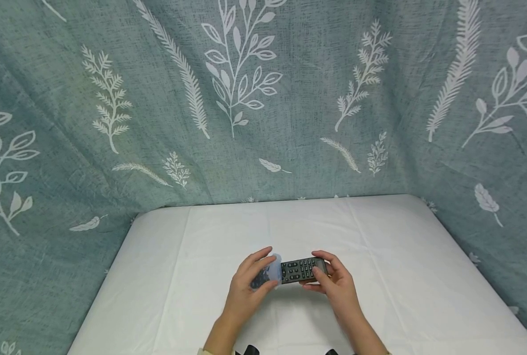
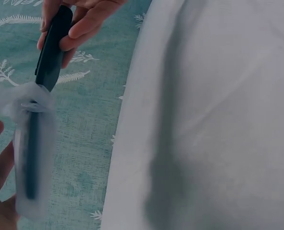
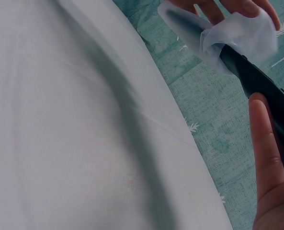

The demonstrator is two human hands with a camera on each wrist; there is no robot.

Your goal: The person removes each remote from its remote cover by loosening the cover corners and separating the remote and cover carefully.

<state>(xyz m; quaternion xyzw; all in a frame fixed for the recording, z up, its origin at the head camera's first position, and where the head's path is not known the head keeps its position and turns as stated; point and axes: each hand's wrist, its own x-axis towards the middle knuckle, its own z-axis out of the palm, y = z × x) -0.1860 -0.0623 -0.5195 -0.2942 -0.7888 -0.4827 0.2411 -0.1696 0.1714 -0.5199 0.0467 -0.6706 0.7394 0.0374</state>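
Note:
A dark remote control (image 1: pixel 295 270) with rows of buttons is held above the white surface, partly inside a translucent plastic sleeve (image 1: pixel 273 270). My left hand (image 1: pixel 244 285) holds the sleeved end between thumb and fingers. At the bare end, my right hand (image 1: pixel 342 287) grips the remote, its thumb on the button face. The left wrist view shows the loose, bunched mouth of the sleeve (image 2: pixel 36 103) around the remote (image 2: pixel 52 55), seen edge-on. In the right wrist view, a finger of my right hand (image 3: pixel 267 160) lies along the underside of the remote (image 3: pixel 259 84).
Below the hands spreads a white-covered table (image 1: pixel 219 231) with faint fold creases. A blue-green curtain (image 1: pixel 298 98) with white leaf prints rises behind it and along both sides. Two small black objects (image 1: pixel 251 350) poke in at the bottom edge, near the wrists.

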